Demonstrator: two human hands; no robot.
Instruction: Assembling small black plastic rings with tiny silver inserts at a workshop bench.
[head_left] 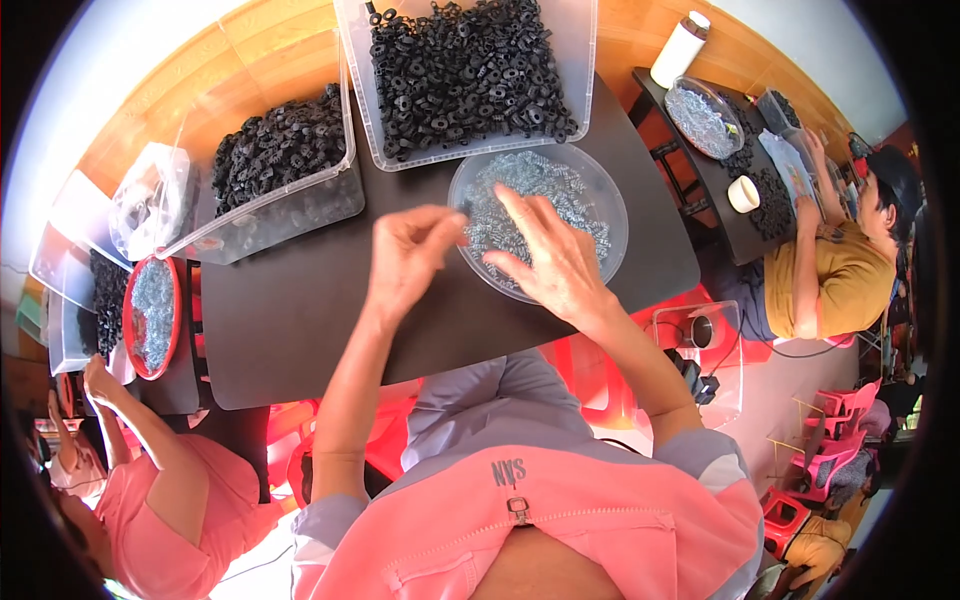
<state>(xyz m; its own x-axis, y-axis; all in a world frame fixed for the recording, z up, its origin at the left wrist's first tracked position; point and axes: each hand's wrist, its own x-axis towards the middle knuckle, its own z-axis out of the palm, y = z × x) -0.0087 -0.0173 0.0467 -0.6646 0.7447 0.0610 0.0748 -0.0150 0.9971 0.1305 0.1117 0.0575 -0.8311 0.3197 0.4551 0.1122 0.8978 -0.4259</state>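
My left hand (408,258) is raised over the dark table, just left of a clear round bowl (618,215). Its thumb and fingers are pinched together, and a small dark bit shows at the tips, probably a black plastic part. Above the bowl my right hand (560,262) has its fingers apart, the index finger stretched over the springs. Many small silvery coil springs (540,175) fill the bowl. Behind it, a large clear bin (480,152) holds a heap of small black plastic parts (460,80). Whether the right fingertips touch the springs is hard to tell.
A second clear bin (290,205) of black parts stands at the left of the table (290,320). Co-workers sit on both sides; near the left one is a red-rimmed bowl (152,320) of springs. A clear box (720,350) stands low at the right.
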